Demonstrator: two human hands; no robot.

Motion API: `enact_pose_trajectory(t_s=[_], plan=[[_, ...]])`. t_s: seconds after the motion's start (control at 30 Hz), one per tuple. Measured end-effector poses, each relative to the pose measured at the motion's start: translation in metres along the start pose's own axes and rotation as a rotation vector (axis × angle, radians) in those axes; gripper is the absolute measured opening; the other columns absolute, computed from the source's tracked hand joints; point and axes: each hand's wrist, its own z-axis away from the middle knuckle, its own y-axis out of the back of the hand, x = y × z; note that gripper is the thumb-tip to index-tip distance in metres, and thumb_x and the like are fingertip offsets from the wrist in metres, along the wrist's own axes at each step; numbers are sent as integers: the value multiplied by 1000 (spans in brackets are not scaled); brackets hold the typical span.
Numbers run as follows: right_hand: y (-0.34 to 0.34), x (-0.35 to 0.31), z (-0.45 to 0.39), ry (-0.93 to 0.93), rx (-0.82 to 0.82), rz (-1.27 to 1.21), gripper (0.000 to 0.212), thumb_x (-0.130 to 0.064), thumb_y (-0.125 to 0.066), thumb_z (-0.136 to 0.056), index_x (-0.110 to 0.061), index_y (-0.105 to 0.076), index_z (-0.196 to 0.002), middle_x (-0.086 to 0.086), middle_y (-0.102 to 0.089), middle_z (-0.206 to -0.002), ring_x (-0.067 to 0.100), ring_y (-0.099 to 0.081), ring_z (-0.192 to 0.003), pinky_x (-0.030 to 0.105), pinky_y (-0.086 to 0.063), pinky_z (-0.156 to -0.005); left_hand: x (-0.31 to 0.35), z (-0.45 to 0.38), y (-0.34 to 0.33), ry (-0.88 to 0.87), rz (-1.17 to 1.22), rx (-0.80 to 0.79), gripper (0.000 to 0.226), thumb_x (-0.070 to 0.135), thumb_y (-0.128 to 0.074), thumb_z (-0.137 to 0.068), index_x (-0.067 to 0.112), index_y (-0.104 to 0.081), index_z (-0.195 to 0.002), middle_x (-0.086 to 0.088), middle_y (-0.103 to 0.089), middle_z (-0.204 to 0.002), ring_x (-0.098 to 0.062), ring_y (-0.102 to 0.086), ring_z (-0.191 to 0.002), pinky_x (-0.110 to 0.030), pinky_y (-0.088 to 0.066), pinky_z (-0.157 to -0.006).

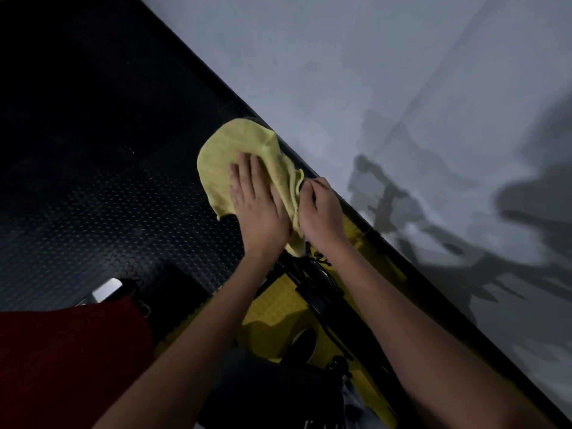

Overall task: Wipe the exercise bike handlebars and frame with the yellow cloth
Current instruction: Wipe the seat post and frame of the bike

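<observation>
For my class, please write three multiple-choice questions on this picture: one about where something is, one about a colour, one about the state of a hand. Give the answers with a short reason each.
1. Where does the soft yellow cloth lie?
A. draped over the top of the black exercise bike
B. flat on the floor
C. hung on the wall

2. What colour is the wall?
A. red
B. pale grey
C. green

3. How does the left hand meet the cloth?
A. fingers flat on it
B. clenched away from it
C. out of view

Answers: 1 A, the cloth covers the bike's upper end; 2 B, the wall shows pale grey; 3 A, straight fingers lie on the cloth, while the right hand pinches its edge.
</observation>
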Motion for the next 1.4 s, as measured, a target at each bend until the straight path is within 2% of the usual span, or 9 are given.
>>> enact_pose_trajectory(t_s=[0.13,0.27,0.43,0.63,0.77,0.9,1.03,1.2,1.4], plan=[[2,1,-1,15,-14,23,31,-26,-34,-107,-12,-56,-89,2,-56,-100,11,-56,-83,32,-48,-74,-11,-20,3,-40,-29,13,60,26,-35,-106,4,-13,-158,-13,-3,-166,-30,6,-153,-49,-1,-124],[3,2,-1,16,-49,-23,32,-28,-35,-107,-16,-51,-82,3,-53,-93,10,-49,-66,29,-40,-61,-25,-78,18,146,-142,49,58,38,-26,-106,11,-23,-157,-9,-15,-165,-28,-5,-153,-46,-3,-123],[3,8,-1,40,-59,-15,40,-31,-34,-108,-15,-58,-136,-2,-55,-119,-2,-54,-83,13,-42,-69,-33,-99,18,315,-31,135,58,39,-26,-106,7,-33,-153,-13,-27,-161,-29,-15,-152,-40,-12,-124],[1,6,-2,43,-23,-20,34,-27,-34,-106,-9,-64,-105,2,-55,-108,5,-55,-85,25,-43,-73,9,-24,-7,384,231,224,66,35,-34,-107,-2,-10,-156,-20,-1,-164,-36,0,-152,-39,0,-124],[3,4,-2,39,-32,-58,36,-24,-34,-107,-14,-66,-120,-2,-58,-115,-7,-54,-92,8,-42,-79,22,23,-21,347,501,59,76,46,-28,-106,9,18,-155,-7,29,-161,-22,10,-153,-44,-15,-124],[3,3,-1,34,-41,-27,34,-25,-34,-107,-11,-65,-110,-2,-56,-111,0,-56,-88,19,-47,-76,21,-5,-16,436,493,81,82,44,-30,-106,3,26,-151,-13,37,-157,-24,22,-150,-45,-5,-125],[3,6,-2,45,-51,-1,37,-28,-32,-108,-12,-65,-115,-4,-51,-109,3,-56,-86,21,-49,-74,-9,-55,-2,599,404,225,76,44,-28,-106,-2,8,-155,-20,14,-163,-30,10,-152,-38,4,-124],[4,8,-6,88,-54,22,40,-27,-32,-108,-15,-60,-135,-3,-53,-120,-1,-51,-93,5,-40,-74,-30,-80,7,583,431,372,60,42,-28,-107,3,-29,-153,-14,-37,-154,-25,-34,-144,-30,-27,-117],[1,7,-3,69,-38,-12,37,-27,-32,-107,-12,-65,-116,-3,-52,-109,4,-55,-88,23,-48,-75,9,-25,-9,564,516,249,73,39,-28,-108,-1,11,-155,-18,11,-164,-25,8,-153,-30,2,-123]])
